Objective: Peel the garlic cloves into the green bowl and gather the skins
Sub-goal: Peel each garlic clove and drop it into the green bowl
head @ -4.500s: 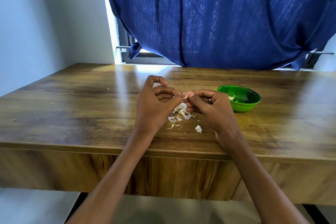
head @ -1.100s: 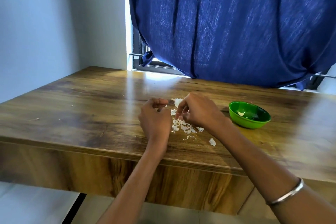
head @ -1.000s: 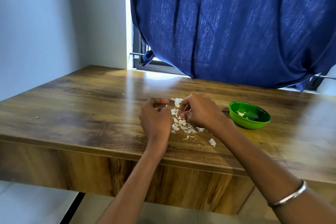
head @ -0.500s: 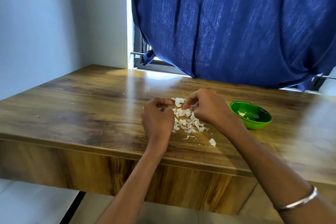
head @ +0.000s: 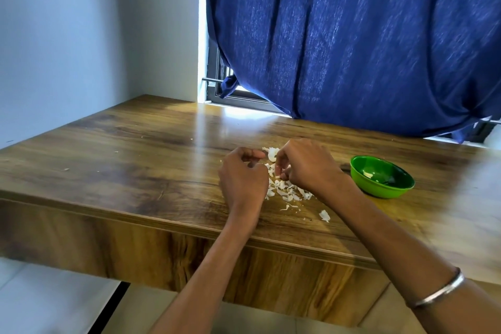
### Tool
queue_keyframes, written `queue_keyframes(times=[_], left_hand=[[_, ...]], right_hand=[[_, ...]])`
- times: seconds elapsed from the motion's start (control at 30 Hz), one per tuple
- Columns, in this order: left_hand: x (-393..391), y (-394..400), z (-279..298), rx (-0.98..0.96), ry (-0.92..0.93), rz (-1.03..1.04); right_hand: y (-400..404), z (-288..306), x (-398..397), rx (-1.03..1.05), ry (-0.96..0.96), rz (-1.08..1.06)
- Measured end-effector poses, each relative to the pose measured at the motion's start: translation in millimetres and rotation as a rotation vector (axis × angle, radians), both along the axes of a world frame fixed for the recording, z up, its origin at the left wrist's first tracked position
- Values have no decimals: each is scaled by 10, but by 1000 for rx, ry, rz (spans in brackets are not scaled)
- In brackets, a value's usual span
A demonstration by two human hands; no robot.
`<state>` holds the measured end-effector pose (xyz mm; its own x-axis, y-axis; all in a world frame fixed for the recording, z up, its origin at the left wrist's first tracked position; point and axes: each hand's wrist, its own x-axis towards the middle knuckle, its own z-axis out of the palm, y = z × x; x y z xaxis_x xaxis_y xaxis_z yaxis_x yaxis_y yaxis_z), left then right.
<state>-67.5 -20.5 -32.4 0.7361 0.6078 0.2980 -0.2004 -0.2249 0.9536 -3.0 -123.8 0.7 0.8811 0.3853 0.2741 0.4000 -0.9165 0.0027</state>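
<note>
At a glossy brown wooden table [head: 141,171], the person's left hand [head: 242,180] rested with fingers curled loosely, holding nothing that could be seen. Just beside it lay a scattered pile of white papery garlic skins [head: 287,190], one stray flake [head: 324,215] nearer the table's front edge. The right hand [head: 306,165] pinched at a pale scrap over the pile. Farther right stood the small round green plastic bowl [head: 382,180], pale pieces inside. A silver bangle [head: 436,293] circled the right wrist.

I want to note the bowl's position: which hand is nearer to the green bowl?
The right hand. It is over the garlic skins, just left of the green bowl; the left hand is farther left, beyond the skins.
</note>
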Motion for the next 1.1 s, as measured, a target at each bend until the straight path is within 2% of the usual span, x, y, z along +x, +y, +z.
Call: queue_keyframes(times=[0.17,0.3,0.43,0.53,0.63,1.1], left_hand=[[5,-4,-4,-3,10,2],[6,-6,-7,2,19,-6],[15,1,-6,3,23,4],[21,3,-5,9,37,3],[24,4,-5,11,37,-3],[17,4,11,37,45,-7]], right_hand=[[22,-7,-12,-102,-40,58],[43,-38,3,-88,-18,70],[-10,-57,17,36,5,50],[-61,-29,30,162,94,73],[-72,5,5,204,122,107],[-25,-10,-29,0,27,168]])
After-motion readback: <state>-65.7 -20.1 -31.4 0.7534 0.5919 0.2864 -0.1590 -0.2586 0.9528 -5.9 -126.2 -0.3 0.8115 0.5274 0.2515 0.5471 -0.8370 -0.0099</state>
